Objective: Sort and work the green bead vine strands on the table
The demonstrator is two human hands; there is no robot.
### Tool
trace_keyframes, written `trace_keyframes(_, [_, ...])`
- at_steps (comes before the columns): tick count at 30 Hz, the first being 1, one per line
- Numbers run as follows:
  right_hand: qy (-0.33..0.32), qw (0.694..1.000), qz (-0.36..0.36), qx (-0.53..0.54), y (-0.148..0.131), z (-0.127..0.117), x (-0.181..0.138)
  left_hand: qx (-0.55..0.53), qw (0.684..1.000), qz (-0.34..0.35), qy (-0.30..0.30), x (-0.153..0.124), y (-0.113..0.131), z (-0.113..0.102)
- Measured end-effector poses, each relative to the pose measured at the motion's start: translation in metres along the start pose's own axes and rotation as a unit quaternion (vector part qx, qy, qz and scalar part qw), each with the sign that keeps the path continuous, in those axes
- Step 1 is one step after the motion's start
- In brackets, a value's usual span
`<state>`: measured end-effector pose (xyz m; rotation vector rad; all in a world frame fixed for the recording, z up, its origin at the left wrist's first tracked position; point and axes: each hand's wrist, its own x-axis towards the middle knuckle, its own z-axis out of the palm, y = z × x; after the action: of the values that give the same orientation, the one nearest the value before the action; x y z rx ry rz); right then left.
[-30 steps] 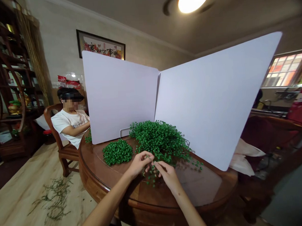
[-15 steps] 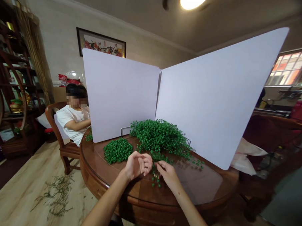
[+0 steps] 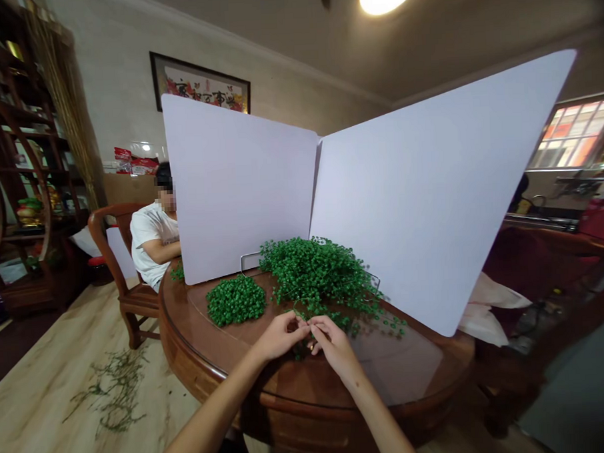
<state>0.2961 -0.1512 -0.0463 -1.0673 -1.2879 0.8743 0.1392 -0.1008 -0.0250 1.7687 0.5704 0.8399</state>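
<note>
My left hand (image 3: 279,335) and my right hand (image 3: 332,344) meet fingertip to fingertip over the round wooden table (image 3: 228,373), both pinched on a thin green beaded sprig (image 3: 303,346) that hangs between them. Just beyond my fingers lies a large heap of green beaded sprigs (image 3: 321,276). A smaller, tidier green pile (image 3: 235,301) sits to the left of it.
A folded white screen (image 3: 381,196) stands across the table behind the heaps. Another person in a white shirt (image 3: 152,236) sits on a wooden chair (image 3: 116,261) at the far left. Green scraps (image 3: 109,395) litter the wooden floor. Dark shelves (image 3: 14,165) line the left wall.
My left hand drew back in a loose fist, then returned to meet the right. Both hands now pinch the sprig a little farther forward. The seated person slid partly behind the screen.
</note>
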Motion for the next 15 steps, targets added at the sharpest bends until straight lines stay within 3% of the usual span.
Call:
trace_keyframes(9, [0.024, 1.000, 0.007, -0.006, 0.003, -0.002, 0.000, -0.020, 0.999, 0.017, -0.029, 0.000, 0.005, -0.009])
trace_keyframes(15, [0.005, 1.000, 0.001, -0.013, 0.001, -0.001, -0.002, -0.046, 0.997, -0.048, -0.027, 0.001, 0.004, -0.013])
